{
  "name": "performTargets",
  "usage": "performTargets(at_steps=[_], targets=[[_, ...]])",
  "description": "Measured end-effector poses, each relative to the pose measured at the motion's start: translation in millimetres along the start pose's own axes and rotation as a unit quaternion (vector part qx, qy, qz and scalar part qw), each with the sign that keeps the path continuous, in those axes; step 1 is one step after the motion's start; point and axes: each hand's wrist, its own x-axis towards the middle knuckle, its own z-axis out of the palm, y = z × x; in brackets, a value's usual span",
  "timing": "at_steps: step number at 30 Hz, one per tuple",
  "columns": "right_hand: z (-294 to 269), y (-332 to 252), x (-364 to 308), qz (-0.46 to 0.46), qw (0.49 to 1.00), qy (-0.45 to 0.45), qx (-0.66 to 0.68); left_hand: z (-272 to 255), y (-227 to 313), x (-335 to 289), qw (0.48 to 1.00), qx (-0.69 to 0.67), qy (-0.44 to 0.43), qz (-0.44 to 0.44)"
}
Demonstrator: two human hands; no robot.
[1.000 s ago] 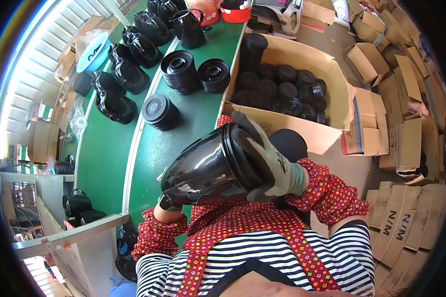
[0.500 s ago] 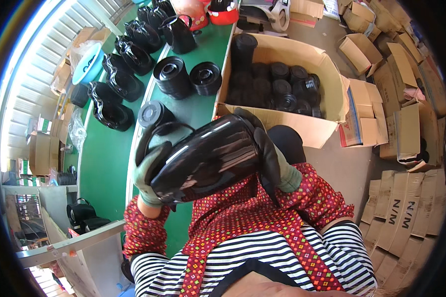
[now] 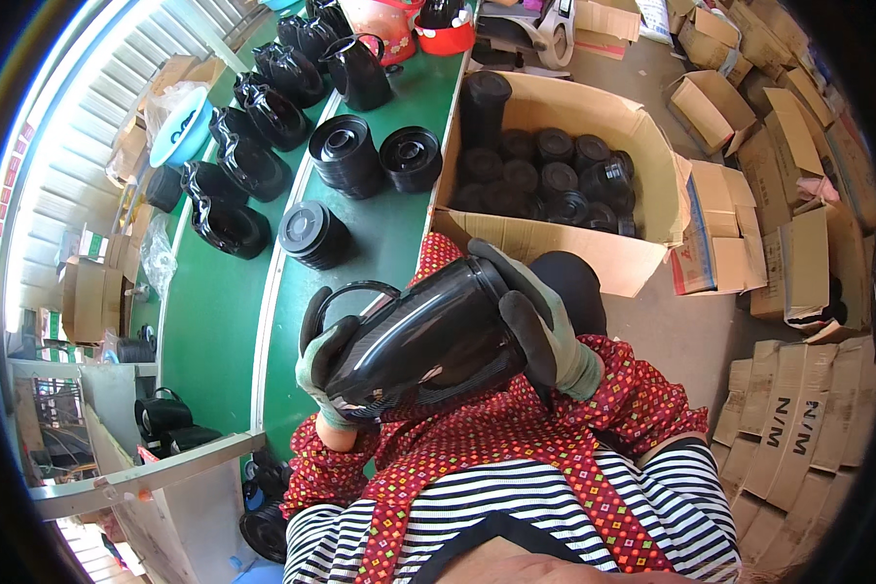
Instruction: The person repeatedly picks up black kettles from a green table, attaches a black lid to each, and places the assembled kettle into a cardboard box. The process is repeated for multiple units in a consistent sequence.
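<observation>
While its rim is lying hidden, seemingly behind the left hand [image 3: 329, 365], the black jug [image 3: 423, 346] is resting gripped between that and the right hand [image 3: 540, 326].

My grey knit cloth gloves [image 3: 545, 326] grip a glossy black plastic jug shell [image 3: 423, 346]; beside it, a matt brown cardboard box [image 3: 594, 258].

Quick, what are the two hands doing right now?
Left hand: closed on the handle end of the glossy black plastic kettle body.
Right hand: closed on the same kettle body's other end.
</observation>
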Motion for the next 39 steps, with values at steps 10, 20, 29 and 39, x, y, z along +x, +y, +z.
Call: performTargets(at_steps=[10, 20, 29, 39], targets=[[-18.0, -2.1, 16.0, -0.242, 0.914, -0.195, -0.262, 24.4, -38.9, -2.8, 0.856, -0.289, -0.363, -0.228], [-11.8, 0.3, 1.7, 0.151, 0.982, -0.089, 0.066, 20.3, -24.7, -4.8, 0.973, -0.182, -0.123, -0.076], [-5.6, 11.4, 1.9, 0.113, 0.992, 0.001, 0.056, 8.1, -8.2, 12.6, 0.999, 0.003, -0.034, 0.014], [-25.1, 4.0, 6.2, -0.226, 0.921, -0.182, -0.262, 48.3, -30.5, -9.7, 0.828, -0.369, -0.323, -0.273]])
